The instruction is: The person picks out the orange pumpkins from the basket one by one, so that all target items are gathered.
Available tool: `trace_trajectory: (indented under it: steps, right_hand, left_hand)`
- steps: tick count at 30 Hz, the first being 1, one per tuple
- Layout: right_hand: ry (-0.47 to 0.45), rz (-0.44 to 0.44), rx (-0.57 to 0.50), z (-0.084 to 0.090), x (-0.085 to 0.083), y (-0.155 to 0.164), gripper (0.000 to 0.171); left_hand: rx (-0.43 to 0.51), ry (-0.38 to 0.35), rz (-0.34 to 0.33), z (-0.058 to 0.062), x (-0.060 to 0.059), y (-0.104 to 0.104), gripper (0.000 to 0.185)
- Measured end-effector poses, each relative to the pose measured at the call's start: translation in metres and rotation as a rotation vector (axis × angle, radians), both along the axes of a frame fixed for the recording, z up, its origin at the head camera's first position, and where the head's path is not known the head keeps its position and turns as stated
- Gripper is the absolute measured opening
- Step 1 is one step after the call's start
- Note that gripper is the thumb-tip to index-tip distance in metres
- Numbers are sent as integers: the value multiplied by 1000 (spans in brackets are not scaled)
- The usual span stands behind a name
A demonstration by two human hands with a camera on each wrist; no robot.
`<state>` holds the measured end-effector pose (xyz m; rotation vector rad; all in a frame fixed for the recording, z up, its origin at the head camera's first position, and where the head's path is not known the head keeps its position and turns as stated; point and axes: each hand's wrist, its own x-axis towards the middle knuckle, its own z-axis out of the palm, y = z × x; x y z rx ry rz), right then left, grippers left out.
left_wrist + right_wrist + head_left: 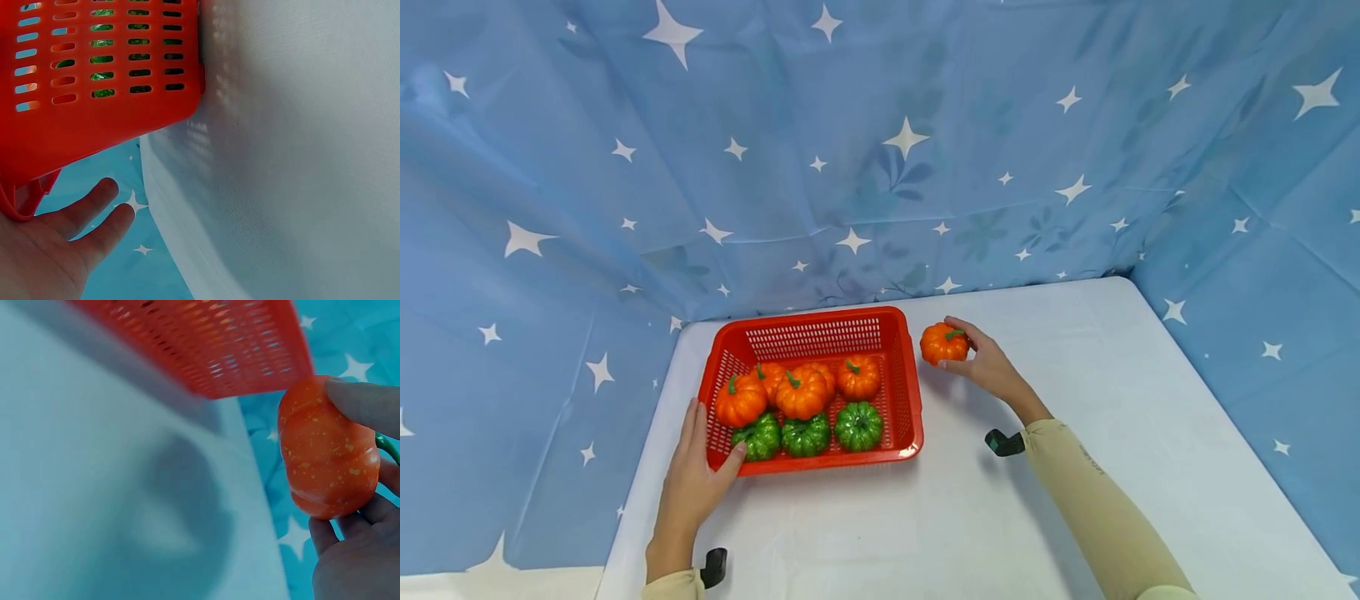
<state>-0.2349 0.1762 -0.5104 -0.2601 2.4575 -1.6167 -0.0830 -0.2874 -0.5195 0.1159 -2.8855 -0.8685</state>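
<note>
A red plastic basket (904,400) holds several small orange pumpkins (802,393) and three green pumpkins (859,427) along its near side. My left hand (694,483) touches the basket's near left corner, its thumb at the front rim and its fingers stretched along the left side. In the left wrist view, two straight fingers (94,209) show outside the basket wall. To the right of the basket, my right hand (988,364) holds another orange pumpkin (943,343) between thumb and fingers. The right wrist view shows this pumpkin (328,456) raised above the table, its green stem partly hidden.
A white-covered table (1075,367) carries the basket. Blue cloth (865,150) printed with white stars hangs behind the table and along both sides. Each wrist wears a small black device (1004,442).
</note>
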Motion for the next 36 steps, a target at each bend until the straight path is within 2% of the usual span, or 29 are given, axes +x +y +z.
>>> trace_trajectory:
  steps: [5,15,28,36]
  right_hand:
    - [-25,4,32,-14,-2,1,76]
    - [-43,49,74,-36,-7,-2,77]
    - [-60,94,110,-43,-11,1,80]
    - [-45,96,141,-40,-10,6,84]
  left_hand:
    - [5,7,-1,0,-1,0,93]
    - [-5,-30,19,2,1,-2,94]
    - [10,-46,11,1,0,0,95]
    - [13,-23,3,2,-2,1,93]
